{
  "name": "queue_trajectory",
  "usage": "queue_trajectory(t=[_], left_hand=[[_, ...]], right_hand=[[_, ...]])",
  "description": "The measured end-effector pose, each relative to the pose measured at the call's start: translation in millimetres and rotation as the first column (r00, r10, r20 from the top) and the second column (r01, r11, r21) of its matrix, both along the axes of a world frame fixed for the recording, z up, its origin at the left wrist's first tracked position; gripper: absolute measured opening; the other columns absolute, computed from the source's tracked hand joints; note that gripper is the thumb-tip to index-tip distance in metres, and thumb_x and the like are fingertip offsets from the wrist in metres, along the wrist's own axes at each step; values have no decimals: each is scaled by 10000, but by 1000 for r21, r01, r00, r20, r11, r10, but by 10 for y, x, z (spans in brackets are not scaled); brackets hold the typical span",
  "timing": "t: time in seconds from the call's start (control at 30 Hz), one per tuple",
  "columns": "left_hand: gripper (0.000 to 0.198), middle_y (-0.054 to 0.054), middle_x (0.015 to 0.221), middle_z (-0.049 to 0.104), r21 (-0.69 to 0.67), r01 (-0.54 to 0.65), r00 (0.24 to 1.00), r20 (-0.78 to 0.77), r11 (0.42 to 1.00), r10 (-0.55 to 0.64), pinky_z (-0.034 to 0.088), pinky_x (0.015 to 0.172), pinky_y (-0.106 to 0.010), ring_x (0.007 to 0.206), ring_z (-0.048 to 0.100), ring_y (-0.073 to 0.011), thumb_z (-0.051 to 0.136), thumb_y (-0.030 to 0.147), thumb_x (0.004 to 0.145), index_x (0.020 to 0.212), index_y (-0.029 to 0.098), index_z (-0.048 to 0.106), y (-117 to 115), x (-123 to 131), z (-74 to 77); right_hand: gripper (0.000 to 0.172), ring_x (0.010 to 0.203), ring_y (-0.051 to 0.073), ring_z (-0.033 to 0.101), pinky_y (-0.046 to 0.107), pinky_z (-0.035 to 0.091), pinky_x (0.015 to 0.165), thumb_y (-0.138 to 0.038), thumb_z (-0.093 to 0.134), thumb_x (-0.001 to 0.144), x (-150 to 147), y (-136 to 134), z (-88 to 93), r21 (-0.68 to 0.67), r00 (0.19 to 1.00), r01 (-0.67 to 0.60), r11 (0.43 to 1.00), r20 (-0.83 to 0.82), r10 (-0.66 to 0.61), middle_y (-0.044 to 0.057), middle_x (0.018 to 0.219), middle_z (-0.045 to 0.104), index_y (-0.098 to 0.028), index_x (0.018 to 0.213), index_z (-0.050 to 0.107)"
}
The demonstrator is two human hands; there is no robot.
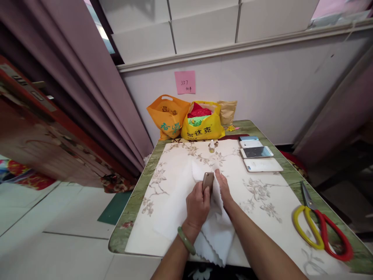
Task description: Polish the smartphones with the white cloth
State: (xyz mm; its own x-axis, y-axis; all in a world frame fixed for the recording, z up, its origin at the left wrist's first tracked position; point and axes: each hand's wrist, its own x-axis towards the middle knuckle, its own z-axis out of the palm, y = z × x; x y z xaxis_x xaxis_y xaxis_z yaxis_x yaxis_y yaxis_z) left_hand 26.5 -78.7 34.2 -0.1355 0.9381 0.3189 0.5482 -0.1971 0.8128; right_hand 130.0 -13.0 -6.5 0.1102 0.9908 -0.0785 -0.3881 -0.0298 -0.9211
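My left hand (197,204) is closed round a gold-toned smartphone (208,181), which is tilted up with its back towards me. Against the phone's right side, my right hand (223,187) is closed on a white cloth (217,229) with a scalloped edge. The cloth hangs down between my forearms and spreads over the floral table cover. My right fingertips are hidden behind the cloth. A small clear bottle (211,146) with a white cap stands just beyond my hands.
Several phones (258,152) lie in a row at the right. Large scissors (316,223) with yellow and red handles lie near the right edge. An orange bag (169,114), a yellow bag (202,122) and a brown pouch (227,112) stand at the back, by the wall.
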Motion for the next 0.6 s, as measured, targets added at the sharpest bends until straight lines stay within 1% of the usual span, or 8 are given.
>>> queue_trajectory(t=[0.1,0.17,0.27,0.4,0.53,0.6], left_hand=[[190,7,664,515,-8,-41,999,-10,999,41,330,622,-260,605,456,-150,453,322,898,742,225,503,110,2,11],[232,26,634,481,-16,-85,996,40,996,85,315,597,-253,585,420,-137,431,331,910,707,222,456,202,18,45],[288,45,597,424,-32,-165,975,148,986,168,303,573,-242,575,378,-127,416,362,916,666,219,403,365,37,111],[333,56,597,368,-25,-234,918,322,972,230,309,565,-230,584,345,-116,445,399,897,631,214,367,617,9,157],[346,59,607,375,-21,-328,835,460,944,300,324,571,-224,585,341,-107,460,424,888,633,207,374,854,-36,128],[347,61,603,382,-16,-388,787,514,921,341,332,571,-225,577,341,-103,455,437,892,643,204,389,936,-33,103]], right_hand=[[439,662,164,540,282,473,654,-611,495,852,-33,-18,-19,100,991,-20,995,135,6,-11,660,589,-191,756,580],[449,736,180,562,299,474,729,-604,480,864,-52,-26,-24,144,975,-41,989,222,8,8,722,623,-178,801,606],[443,812,198,586,326,467,818,-577,465,883,-72,-31,-19,177,948,-94,980,316,34,37,842,667,-167,894,633],[442,946,221,603,352,434,930,-541,452,904,-77,-30,18,201,933,-156,967,353,77,63,1017,681,-166,1045,639],[473,1004,238,598,361,428,955,-537,444,909,-83,-33,47,221,934,-179,959,344,95,79,1064,682,-157,1121,630],[466,987,238,602,361,436,943,-532,463,902,-90,-41,47,229,937,-171,958,339,87,82,1055,688,-156,1120,633]])
